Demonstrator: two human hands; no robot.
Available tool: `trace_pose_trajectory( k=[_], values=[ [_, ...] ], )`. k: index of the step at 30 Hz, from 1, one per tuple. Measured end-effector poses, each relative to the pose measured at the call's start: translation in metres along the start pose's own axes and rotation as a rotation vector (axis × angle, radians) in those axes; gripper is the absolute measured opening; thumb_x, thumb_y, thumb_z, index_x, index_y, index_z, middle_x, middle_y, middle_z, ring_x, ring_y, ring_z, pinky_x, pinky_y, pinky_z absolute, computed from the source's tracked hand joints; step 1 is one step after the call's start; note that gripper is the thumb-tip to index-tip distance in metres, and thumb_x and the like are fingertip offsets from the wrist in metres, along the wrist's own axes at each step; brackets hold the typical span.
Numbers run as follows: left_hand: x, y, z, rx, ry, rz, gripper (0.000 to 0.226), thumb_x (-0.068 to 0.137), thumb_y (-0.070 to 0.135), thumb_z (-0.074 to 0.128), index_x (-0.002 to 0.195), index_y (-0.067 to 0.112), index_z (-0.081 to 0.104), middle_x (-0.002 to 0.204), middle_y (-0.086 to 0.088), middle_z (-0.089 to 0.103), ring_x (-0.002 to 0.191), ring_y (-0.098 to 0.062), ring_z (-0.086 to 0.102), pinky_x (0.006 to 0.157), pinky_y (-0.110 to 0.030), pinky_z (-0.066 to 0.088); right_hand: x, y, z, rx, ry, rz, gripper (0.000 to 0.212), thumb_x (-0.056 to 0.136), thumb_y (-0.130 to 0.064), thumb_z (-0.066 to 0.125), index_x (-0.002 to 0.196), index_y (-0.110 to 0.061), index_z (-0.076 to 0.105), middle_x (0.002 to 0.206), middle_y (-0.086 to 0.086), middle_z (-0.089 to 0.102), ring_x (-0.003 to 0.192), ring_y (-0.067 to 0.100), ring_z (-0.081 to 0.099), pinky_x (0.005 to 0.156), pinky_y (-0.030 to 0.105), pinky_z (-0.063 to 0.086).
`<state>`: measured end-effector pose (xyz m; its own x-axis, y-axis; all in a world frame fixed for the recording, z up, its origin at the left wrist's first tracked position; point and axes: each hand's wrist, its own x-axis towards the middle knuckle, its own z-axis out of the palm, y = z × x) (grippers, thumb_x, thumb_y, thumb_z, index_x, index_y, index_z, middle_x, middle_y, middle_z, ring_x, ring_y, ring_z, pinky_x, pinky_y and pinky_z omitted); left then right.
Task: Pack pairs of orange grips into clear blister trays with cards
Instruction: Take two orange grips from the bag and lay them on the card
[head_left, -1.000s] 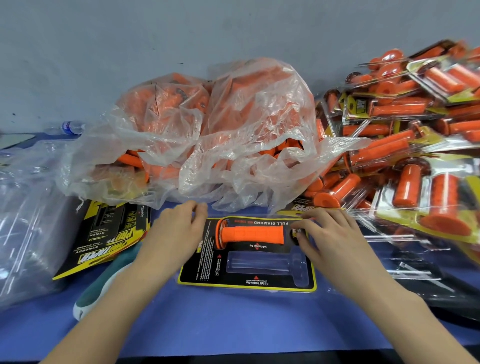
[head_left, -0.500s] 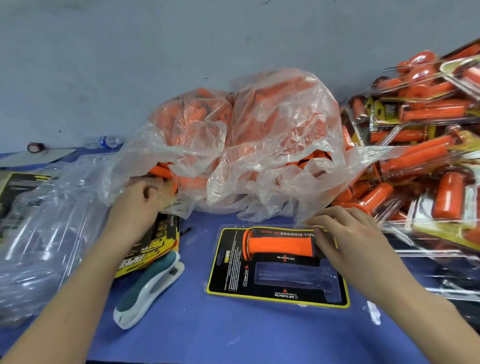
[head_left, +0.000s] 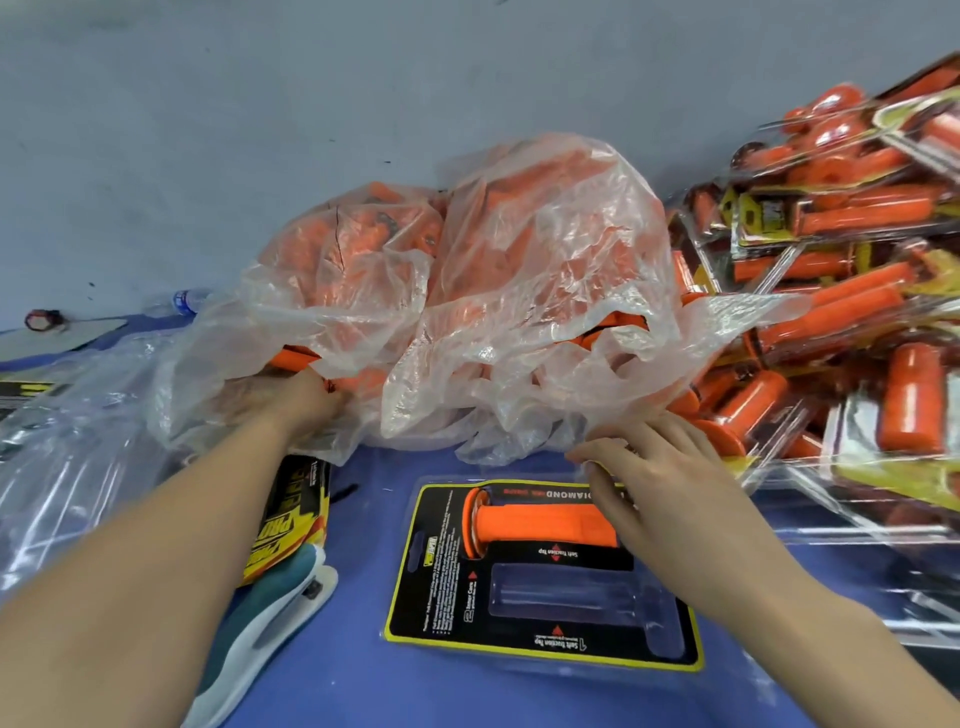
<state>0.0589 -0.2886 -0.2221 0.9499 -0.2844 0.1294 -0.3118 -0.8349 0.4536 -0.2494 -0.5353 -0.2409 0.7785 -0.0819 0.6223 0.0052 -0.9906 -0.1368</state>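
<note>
A clear blister tray with a black and yellow card (head_left: 431, 571) lies flat on the blue table in front of me. One orange grip (head_left: 540, 525) sits in its upper cavity; the lower cavity (head_left: 566, 597) holds nothing. My right hand (head_left: 670, 478) rests on the tray's upper right corner, fingers over the grip's right end. My left hand (head_left: 306, 405) reaches into the opening of a clear plastic bag (head_left: 519, 312) full of loose orange grips. The film hides its fingers, and an orange grip end (head_left: 337, 385) shows at its fingertips.
A pile of packed blister packs (head_left: 857, 364) fills the right side. Printed cards (head_left: 296, 509) and a teal and white stapler (head_left: 270, 613) lie left of the tray. A bag of clear trays (head_left: 67, 467) sits far left, with a water bottle (head_left: 182, 301) behind it.
My left hand left the tray's left edge, went up and left, and pushed into the bag's opening. My right hand stayed on the tray's right end.
</note>
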Motion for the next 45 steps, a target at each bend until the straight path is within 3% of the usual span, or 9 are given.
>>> trace_pose_trajectory(
  k=[4, 8, 12, 19, 25, 28, 34, 40, 45],
  values=[
    [0.011, 0.000, 0.001, 0.093, 0.058, -0.154, 0.040, 0.101, 0.030, 0.052, 0.121, -0.003, 0.061, 0.121, -0.025, 0.063, 0.112, -0.042, 0.058, 0.095, -0.043, 0.047, 0.003, 0.001, -0.002, 0.002, 0.025, -0.005, 0.018, 0.088, -0.019, 0.065, 0.103, -0.023, 0.073, 0.102, 0.000, 0.069, 0.093, 0.028, 0.061, 0.094, 0.046, 0.049],
    [0.007, 0.001, -0.012, 0.043, 0.293, -0.150, 0.025, 0.093, 0.017, 0.058, 0.088, -0.006, 0.065, 0.100, -0.030, 0.065, 0.094, -0.045, 0.061, 0.079, -0.046, 0.050, 0.003, 0.001, -0.005, 0.021, 0.050, -0.012, 0.019, 0.088, -0.017, 0.065, 0.104, -0.023, 0.073, 0.104, -0.001, 0.068, 0.095, 0.027, 0.061, 0.094, 0.045, 0.048],
    [-0.016, 0.007, -0.045, -0.130, 0.614, -0.186, 0.037, 0.097, 0.033, 0.049, 0.115, 0.003, 0.061, 0.123, -0.028, 0.056, 0.110, -0.044, 0.055, 0.093, -0.050, 0.046, 0.003, -0.004, -0.009, 0.023, 0.083, -0.012, 0.018, 0.091, -0.017, 0.064, 0.106, -0.021, 0.073, 0.106, -0.001, 0.067, 0.101, 0.026, 0.059, 0.098, 0.043, 0.045],
    [-0.129, 0.048, -0.083, -0.420, 0.957, 0.312, 0.014, 0.098, 0.061, 0.042, 0.104, 0.049, 0.046, 0.126, -0.003, 0.057, 0.102, 0.000, 0.054, 0.087, -0.004, 0.038, 0.000, -0.020, -0.022, 0.116, 0.136, -0.012, 0.031, 0.098, -0.024, 0.049, 0.127, -0.024, 0.060, 0.122, -0.004, 0.061, 0.112, 0.020, 0.054, 0.101, 0.038, 0.040],
    [-0.202, 0.123, -0.039, -0.347, 0.574, 0.655, 0.021, 0.094, 0.019, 0.056, 0.109, 0.033, 0.059, 0.083, 0.025, 0.062, 0.077, 0.015, 0.055, 0.069, -0.001, 0.036, 0.003, -0.034, -0.034, 0.213, 0.263, -0.127, 0.058, 0.096, -0.037, 0.056, 0.147, -0.022, 0.035, 0.147, 0.006, 0.039, 0.124, 0.019, 0.049, 0.103, 0.034, 0.040],
    [-0.214, 0.141, -0.018, -0.320, 0.340, 0.862, 0.018, 0.093, 0.014, 0.058, 0.107, 0.025, 0.062, 0.100, 0.026, 0.062, 0.095, 0.016, 0.056, 0.078, 0.002, 0.036, 0.000, -0.030, -0.037, 0.162, 0.308, -0.226, 0.048, 0.096, -0.034, 0.061, 0.139, -0.017, 0.048, 0.137, 0.010, 0.050, 0.110, 0.023, 0.058, 0.095, 0.038, 0.047],
    [-0.227, 0.153, 0.003, -0.913, -0.159, 0.558, 0.036, 0.088, 0.041, 0.067, 0.121, 0.041, 0.052, 0.111, 0.011, 0.072, 0.105, -0.007, 0.068, 0.080, -0.013, 0.051, -0.010, -0.016, -0.043, 0.428, 0.281, -0.115, 0.022, 0.094, -0.024, 0.065, 0.112, -0.010, 0.063, 0.123, 0.000, 0.053, 0.106, 0.010, 0.055, 0.084, 0.018, 0.050],
    [-0.206, 0.157, 0.021, -0.702, -0.395, 0.513, 0.020, 0.104, 0.031, 0.050, 0.120, 0.033, 0.062, 0.113, 0.005, 0.069, 0.109, -0.015, 0.064, 0.099, -0.035, 0.050, -0.016, -0.019, -0.043, 0.648, 0.172, 0.045, 0.016, 0.090, -0.030, 0.069, 0.101, -0.028, 0.057, 0.136, -0.011, 0.051, 0.123, 0.005, 0.053, 0.086, 0.010, 0.046],
    [-0.216, 0.139, 0.005, -0.506, -0.433, 0.667, 0.035, 0.101, 0.053, 0.039, 0.131, 0.038, 0.051, 0.115, 0.002, 0.067, 0.108, -0.022, 0.063, 0.093, -0.052, 0.049, -0.021, -0.024, -0.043, 0.937, -0.036, 0.183, 0.035, 0.083, -0.036, 0.071, 0.108, -0.042, 0.048, 0.103, -0.010, 0.064, 0.097, 0.017, 0.064, 0.080, 0.029, 0.054]
  ],
)
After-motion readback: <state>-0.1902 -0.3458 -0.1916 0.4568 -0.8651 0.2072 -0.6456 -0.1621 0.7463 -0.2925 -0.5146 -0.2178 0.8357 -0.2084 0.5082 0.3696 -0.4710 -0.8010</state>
